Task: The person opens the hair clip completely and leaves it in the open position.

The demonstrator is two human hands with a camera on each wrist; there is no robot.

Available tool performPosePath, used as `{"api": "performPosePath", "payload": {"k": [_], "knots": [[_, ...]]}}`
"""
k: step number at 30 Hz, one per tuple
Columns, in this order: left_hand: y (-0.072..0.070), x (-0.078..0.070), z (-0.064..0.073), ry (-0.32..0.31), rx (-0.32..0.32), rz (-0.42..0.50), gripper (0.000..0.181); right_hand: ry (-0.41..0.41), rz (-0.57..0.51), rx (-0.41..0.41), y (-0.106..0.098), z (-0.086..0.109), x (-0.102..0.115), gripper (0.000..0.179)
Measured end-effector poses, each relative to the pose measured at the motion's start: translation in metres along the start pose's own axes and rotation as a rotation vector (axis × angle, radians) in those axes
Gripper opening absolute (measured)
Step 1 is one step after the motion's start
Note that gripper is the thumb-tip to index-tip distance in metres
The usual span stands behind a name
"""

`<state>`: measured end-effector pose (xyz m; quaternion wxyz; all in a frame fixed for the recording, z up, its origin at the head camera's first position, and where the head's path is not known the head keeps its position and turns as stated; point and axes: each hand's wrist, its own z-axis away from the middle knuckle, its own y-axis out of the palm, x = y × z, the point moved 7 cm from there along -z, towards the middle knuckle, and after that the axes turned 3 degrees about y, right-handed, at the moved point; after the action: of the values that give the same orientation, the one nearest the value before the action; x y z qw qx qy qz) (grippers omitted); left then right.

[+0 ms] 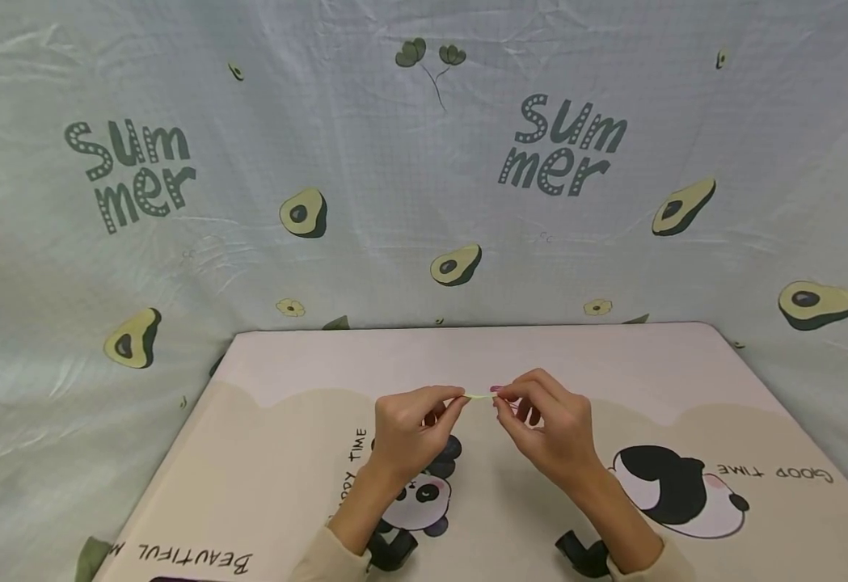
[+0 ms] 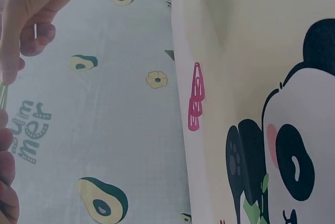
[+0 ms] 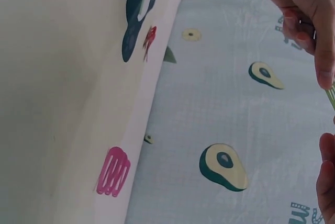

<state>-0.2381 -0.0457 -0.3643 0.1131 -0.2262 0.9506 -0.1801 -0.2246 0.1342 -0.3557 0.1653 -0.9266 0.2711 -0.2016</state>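
Note:
A thin yellow-green hair clip (image 1: 478, 397) is stretched between both hands, held up above the table. My left hand (image 1: 412, 428) pinches one end between thumb and index finger. The other end is pinched by the thumb and fingertips of my right hand (image 1: 554, 428). Much of the clip is covered by fingers; only a narrow strip shows, also as green bars (image 3: 331, 96) in the right wrist view. Pink snap hair clips (image 2: 196, 98) lie overlapping on the table, largely behind my right hand in the head view; the right wrist view shows pink clips (image 3: 113, 172) side by side.
The table cover (image 1: 285, 364) carries printed pandas and lettering. Small red pieces (image 3: 150, 41) lie near its edge. A pale curtain (image 1: 365, 162) with avocado prints hangs right behind the table. Black wrist mounts (image 1: 393, 551) sit by the sleeves, and a dark edge (image 1: 176, 579) shows at the bottom.

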Motion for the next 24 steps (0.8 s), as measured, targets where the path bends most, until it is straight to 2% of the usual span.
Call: {"api": "performPosePath", "payload": {"k": [3,9,24], "knots": [[-0.0007,-0.0009,-0.0007,0.005,-0.003,0.001,0.009,-0.031,0.003,-0.028,-0.0012,-0.0006,0.0018,0.009],[-0.0019,-0.0023,-0.0010,0.009,-0.015,0.003,0.009,-0.049,0.004,-0.054,-0.0013,-0.0010,0.0042,0.034],[0.0003,-0.0029,0.0005,-0.002,-0.035,0.059,0.011,-0.045,-0.021,-0.074,0.0003,0.0015,0.0026,0.032]]}}
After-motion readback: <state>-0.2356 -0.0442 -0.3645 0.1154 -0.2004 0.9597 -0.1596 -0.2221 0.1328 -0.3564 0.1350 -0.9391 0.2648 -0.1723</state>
